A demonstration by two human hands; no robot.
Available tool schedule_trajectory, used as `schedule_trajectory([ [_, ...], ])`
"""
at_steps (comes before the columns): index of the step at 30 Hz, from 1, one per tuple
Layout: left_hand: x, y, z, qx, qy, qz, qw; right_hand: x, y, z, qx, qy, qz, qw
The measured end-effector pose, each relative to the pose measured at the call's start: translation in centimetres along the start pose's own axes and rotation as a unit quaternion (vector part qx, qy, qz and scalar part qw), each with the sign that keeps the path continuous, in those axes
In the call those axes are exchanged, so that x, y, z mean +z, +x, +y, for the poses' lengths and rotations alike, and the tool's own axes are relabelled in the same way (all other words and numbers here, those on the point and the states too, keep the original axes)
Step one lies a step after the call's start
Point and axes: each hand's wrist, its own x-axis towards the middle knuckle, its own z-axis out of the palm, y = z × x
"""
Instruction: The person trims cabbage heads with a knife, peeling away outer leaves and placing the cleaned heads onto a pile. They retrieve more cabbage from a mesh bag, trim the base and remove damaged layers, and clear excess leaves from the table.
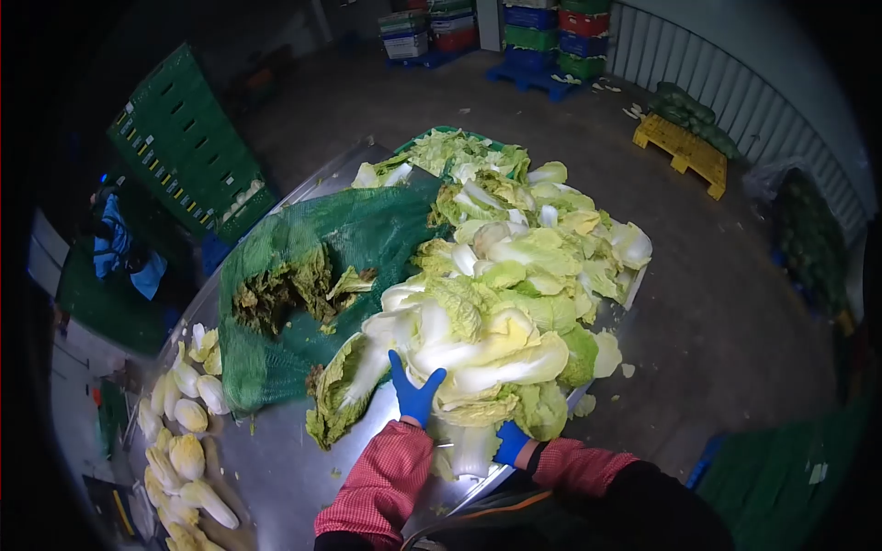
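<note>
My left hand (416,395), in a blue glove, presses against the near side of a large heap of Chinese cabbage leaves (501,354). Its thumb and fingers are spread apart. Lower and to the right, my right hand (511,443), also blue-gloved, reaches in at the heap's near edge beside a pale leaf base (473,452). Leaves partly cover its fingers, so their grip is hidden. A long outer leaf with a browned edge (342,390) lies left of my left hand. Beyond it a green mesh sack (262,354) is spread out, with wilted brown leaves (294,292) on it.
Trimmed cabbage hearts (188,456) line the left side of the metal table (289,477). Stacked green crates (188,138) stand at the left, near a person in blue (115,239). A yellow pallet (684,151) with filled sacks and more crate stacks (531,37) stand farther back.
</note>
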Motion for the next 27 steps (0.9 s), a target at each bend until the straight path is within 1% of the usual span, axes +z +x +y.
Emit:
schedule_trajectory([
  [1,1.0,0.7,0.2,0.006,0.003,-0.002,1.000,-0.4,-0.2,-2.6,0.000,-0.085,0.028,0.996],
  [4,5.2,3.2,1.6,0.024,-0.012,-0.017,0.999,-5.1,0.4,-3.6,-0.049,-0.050,0.021,0.997],
  [5,7.0,4.3,1.9,0.020,-0.001,-0.021,1.000,-7.5,0.9,-4.2,-0.029,0.153,-0.001,0.988],
  [6,8.9,5.4,2.6,0.016,-0.012,-0.026,0.999,-9.6,1.2,-4.9,0.008,0.274,0.008,0.962],
  [7,10.5,6.5,3.3,0.012,-0.026,-0.031,0.999,-11.7,1.5,-5.6,0.042,0.391,0.025,0.919],
  [9,14.8,8.9,5.1,0.001,-0.059,-0.041,0.997,-16.4,2.3,-7.2,0.136,0.465,0.118,0.867],
  [11,19.6,11.5,7.0,0.012,-0.035,-0.034,0.999,-21.9,3.1,-9.6,0.200,0.501,0.153,0.828],
  [13,24.2,14.2,9.2,0.022,-0.024,-0.036,0.999,-27.0,3.8,-12.0,0.221,0.518,0.140,0.814],
  [16,30.8,18.9,10.8,0.053,0.067,-0.020,0.996,-34.6,4.4,-13.4,0.217,0.562,0.125,0.788],
  [17,32.9,20.6,11.1,0.050,0.095,-0.023,0.994,-37.1,4.5,-13.6,0.153,0.380,0.126,0.904],
  [18,34.7,22.4,11.3,0.052,0.142,-0.035,0.988,-38.9,4.7,-17.4,0.080,0.178,0.121,0.973],
  [19,36.4,23.8,12.1,0.070,0.190,-0.057,0.978,-40.7,4.9,-21.9,0.003,-0.032,0.109,0.994],
  [20,38.0,25.3,13.1,0.089,0.237,-0.081,0.964,-42.4,5.1,-25.6,-0.076,-0.239,0.093,0.963],
  [21,39.4,27.1,13.7,0.076,0.302,-0.118,0.943,-44.1,4.9,-25.1,-0.036,-0.413,0.146,0.898],
  [22,40.9,28.6,15.2,0.078,0.365,-0.162,0.913,-45.7,4.7,-24.7,0.020,-0.569,0.186,0.801],
  [24,43.8,31.1,17.8,0.082,0.480,-0.250,0.837,-50.5,5.0,-27.9,0.062,-0.532,0.194,0.822],
  [25,45.1,33.3,16.1,0.215,0.448,-0.258,0.828,-53.3,5.3,-27.8,0.094,-0.536,0.191,0.817],
  [26,46.6,34.6,14.3,0.169,0.489,-0.296,0.803,-56.0,5.7,-27.1,0.127,-0.539,0.188,0.811],
  [27,48.8,35.3,16.8,0.122,0.528,-0.332,0.772,-58.6,6.4,-26.7,0.181,-0.531,0.163,0.812],
])
